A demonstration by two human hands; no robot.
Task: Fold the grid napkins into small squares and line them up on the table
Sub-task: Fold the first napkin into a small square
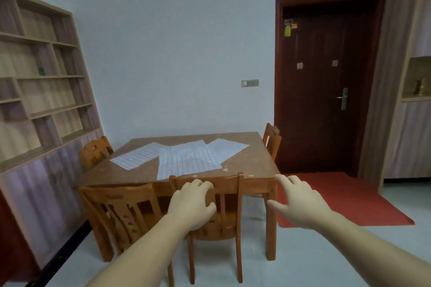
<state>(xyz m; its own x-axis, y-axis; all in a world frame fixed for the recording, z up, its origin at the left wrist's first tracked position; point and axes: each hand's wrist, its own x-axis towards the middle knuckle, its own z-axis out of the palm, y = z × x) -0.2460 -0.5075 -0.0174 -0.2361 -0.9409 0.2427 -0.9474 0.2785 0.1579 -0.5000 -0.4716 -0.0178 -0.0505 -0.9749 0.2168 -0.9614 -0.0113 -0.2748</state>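
The left hand (193, 202) was curled over the top of the chair (210, 196), probably to move it aside. The right hand (296, 202) was spread, holding nothing. Three napkins (189, 158) lay unfolded, overlapping, on the table (251, 165).

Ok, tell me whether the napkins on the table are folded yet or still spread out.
Spread out. All three napkins lie flat and open on the table, overlapping one another; none is folded into a small square.
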